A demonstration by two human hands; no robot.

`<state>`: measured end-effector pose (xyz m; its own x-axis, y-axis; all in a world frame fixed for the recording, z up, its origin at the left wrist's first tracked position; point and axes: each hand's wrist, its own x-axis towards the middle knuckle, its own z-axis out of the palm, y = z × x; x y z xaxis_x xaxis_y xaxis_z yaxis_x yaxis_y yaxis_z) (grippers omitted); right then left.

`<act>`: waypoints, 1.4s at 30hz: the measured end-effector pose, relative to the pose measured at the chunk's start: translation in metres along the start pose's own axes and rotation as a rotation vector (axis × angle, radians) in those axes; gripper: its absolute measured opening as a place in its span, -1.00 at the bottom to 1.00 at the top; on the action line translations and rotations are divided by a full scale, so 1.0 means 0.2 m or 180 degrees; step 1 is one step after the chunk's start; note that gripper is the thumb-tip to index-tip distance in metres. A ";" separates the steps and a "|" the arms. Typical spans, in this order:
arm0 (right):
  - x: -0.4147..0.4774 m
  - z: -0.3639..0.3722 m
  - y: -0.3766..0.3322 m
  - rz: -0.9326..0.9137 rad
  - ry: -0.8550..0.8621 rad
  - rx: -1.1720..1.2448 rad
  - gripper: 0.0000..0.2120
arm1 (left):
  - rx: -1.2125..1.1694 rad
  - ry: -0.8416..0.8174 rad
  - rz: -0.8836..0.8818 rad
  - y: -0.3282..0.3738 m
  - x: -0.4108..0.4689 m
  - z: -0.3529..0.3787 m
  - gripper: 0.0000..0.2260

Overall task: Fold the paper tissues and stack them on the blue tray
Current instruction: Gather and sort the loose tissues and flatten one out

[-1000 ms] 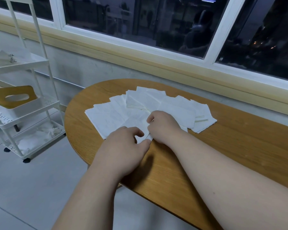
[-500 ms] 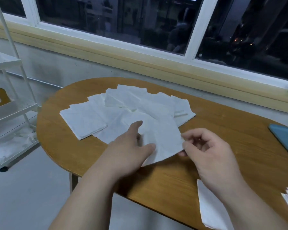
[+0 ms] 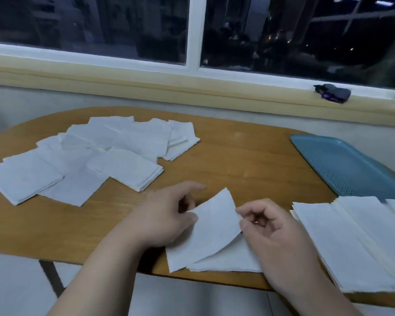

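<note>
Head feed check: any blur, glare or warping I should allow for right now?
Head view: dim, bluish light, with night dark behind the window. Head view: the wide-angle lens bows the sill and the table edge. Head view: slight smear on the tissue stack at the right edge. The held tissue reads sharp enough, with no strong glare.

Dim, bluish light falls from overhead on the oval wooden table [image 3: 237, 156]; the dark glass window panes [image 3: 89, 23] give only specks of light at upper right. Soft shadows lie under the left hand [image 3: 162, 220] and the curved white paper tissue [image 3: 214, 229] at the table's front edge. Everything is grainy and smeared at right; the pale yellow window sill [image 3: 146, 87] bows.
</note>
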<state>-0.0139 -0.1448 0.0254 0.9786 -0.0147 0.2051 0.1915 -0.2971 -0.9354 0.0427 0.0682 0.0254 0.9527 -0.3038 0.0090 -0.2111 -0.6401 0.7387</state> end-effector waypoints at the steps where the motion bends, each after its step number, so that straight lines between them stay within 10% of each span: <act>1: -0.01 -0.03 0.01 0.0003 0.0034 0.0001 -0.63 | -0.0196 -0.0022 0.0064 0.02 0.00 0.01 -0.57; 23: 0.00 -0.20 0.06 0.0220 -0.0586 -0.0713 -0.54 | -0.0241 -0.0408 0.0948 0.10 0.01 0.07 -0.86; 42: 0.03 -0.25 0.12 0.0700 0.0073 -0.0125 -0.74 | -0.0494 -0.0314 0.0039 0.08 0.00 0.03 -0.83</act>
<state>-0.0079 -0.1999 0.0188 0.9945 -0.1047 0.0043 -0.0297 -0.3212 -0.9465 0.0370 0.0534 0.0324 0.9225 -0.3836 -0.0419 -0.1791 -0.5218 0.8341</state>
